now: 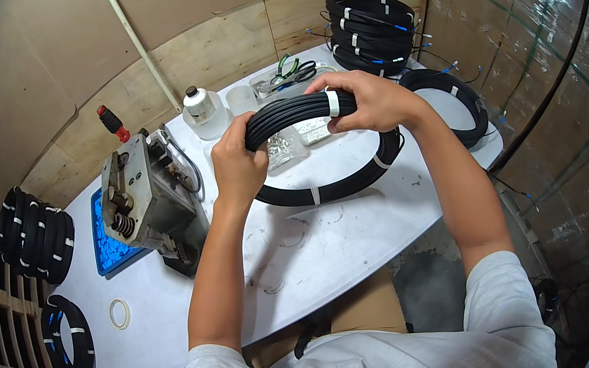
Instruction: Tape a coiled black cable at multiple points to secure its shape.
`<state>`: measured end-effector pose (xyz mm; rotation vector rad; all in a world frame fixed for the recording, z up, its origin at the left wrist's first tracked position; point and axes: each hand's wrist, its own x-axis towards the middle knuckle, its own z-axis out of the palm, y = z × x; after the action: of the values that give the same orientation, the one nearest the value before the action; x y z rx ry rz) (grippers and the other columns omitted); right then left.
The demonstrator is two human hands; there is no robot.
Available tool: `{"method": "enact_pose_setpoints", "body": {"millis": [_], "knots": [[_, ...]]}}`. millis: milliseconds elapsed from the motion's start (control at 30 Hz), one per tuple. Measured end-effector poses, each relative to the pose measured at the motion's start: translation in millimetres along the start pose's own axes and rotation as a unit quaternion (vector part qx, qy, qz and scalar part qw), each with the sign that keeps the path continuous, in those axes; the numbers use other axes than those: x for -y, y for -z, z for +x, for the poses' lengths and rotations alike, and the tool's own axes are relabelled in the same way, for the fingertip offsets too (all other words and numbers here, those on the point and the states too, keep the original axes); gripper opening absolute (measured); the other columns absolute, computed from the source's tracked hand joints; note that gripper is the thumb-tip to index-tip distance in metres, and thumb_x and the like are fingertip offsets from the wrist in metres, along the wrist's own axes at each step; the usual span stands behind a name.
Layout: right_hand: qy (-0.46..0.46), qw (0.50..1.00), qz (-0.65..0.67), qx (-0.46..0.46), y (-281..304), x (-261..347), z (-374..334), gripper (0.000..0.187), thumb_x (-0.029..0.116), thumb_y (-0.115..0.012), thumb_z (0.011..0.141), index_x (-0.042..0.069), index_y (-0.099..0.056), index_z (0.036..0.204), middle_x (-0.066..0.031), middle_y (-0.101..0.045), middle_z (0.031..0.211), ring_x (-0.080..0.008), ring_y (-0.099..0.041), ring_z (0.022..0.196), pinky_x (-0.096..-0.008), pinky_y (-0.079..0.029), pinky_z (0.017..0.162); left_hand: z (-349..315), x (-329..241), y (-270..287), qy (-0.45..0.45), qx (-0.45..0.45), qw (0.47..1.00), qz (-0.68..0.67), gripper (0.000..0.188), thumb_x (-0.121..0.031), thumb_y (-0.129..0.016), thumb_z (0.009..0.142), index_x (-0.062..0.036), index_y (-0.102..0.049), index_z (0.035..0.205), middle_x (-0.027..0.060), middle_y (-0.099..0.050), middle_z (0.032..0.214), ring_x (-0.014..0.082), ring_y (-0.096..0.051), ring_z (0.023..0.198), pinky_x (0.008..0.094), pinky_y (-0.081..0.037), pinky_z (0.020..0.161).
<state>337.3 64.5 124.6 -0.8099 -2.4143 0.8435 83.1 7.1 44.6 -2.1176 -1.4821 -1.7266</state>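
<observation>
Between my hands is a coil of black cable [295, 113], tilted with its far side raised over the white table. White tape bands wrap it at intervals, one of them close to my right fingers. My left hand [236, 158] grips the coil's left side, fingers closed round the bundle. At the upper right of the coil, my right hand [370, 101] is closed on it, with the thumb underneath and the fingers over the top. Behind the coil lie clear bags [284, 151] of small metal parts, partly hidden by it.
A metal press machine [145, 192] stands left of my arm, beside a blue tray [99, 246] of small blue pieces. Stacked cable coils [372, 33] rise at the back right, with more coils [33, 237] on the left. A tape roll [119, 313] lies near the front left.
</observation>
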Motion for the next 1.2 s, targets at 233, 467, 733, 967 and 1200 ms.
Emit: {"method": "enact_pose_setpoints", "body": {"millis": [233,467,733,967,1200], "knots": [[-0.077,0.994,0.026,0.068,11,-7,7,0.043,0.038,-0.089,0.077,0.003,-0.068,0.092,0.0007,-0.06,0.07,-0.0091,-0.055,0.061,-0.0279,-0.045,0.055,18,-3,5,0.06,0.122,0.991,-0.012,0.026,-0.007,-0.078,0.078,-0.0039,-0.07,0.103,0.0152,-0.072,0.079,0.026,-0.07,0.066,0.0345,-0.053,0.064],[-0.126,0.987,-0.085,0.052,8,-5,17,0.054,0.051,-0.086,0.077,0.0,-0.071,0.087,-0.0011,-0.057,0.061,-0.0132,-0.058,0.059,-0.0311,-0.045,0.053,20,-8,9,0.097,0.164,0.981,-0.02,0.031,-0.015,-0.083,0.079,-0.0038,-0.074,0.106,0.0131,-0.074,0.078,0.0217,-0.07,0.067,0.0342,-0.053,0.065],[-0.082,0.995,0.042,0.026,11,-17,11,0.048,0.043,-0.089,0.075,0.001,-0.073,0.092,-0.0027,-0.065,0.071,-0.0141,-0.057,0.066,-0.0313,-0.045,0.061,28,-2,7,0.143,0.196,0.97,-0.021,0.029,-0.016,-0.084,0.079,-0.0029,-0.074,0.104,0.0129,-0.075,0.081,0.0199,-0.069,0.069,0.0339,-0.053,0.067],[-0.086,0.989,-0.106,0.053,8,2,18,0.062,0.057,-0.086,0.072,0.001,-0.073,0.092,-0.0075,-0.07,0.078,-0.0204,-0.063,0.07,-0.0341,-0.05,0.066,22,7,2,0.107,0.103,0.983,-0.106,0.034,-0.015,-0.087,0.076,-0.0026,-0.074,0.105,0.0109,-0.076,0.083,0.019,-0.072,0.075,0.0322,-0.055,0.071],[-0.044,0.99,-0.134,0.011,6,-8,16,0.055,0.049,-0.089,0.07,0.0,-0.071,0.087,-0.0089,-0.068,0.073,-0.0217,-0.063,0.07,-0.0346,-0.05,0.066,9,4,-6,0.127,0.033,0.991,-0.018,0.032,-0.016,-0.089,0.074,0.0003,-0.073,0.096,0.0103,-0.076,0.079,0.0151,-0.071,0.069,0.0291,-0.054,0.066]]}}
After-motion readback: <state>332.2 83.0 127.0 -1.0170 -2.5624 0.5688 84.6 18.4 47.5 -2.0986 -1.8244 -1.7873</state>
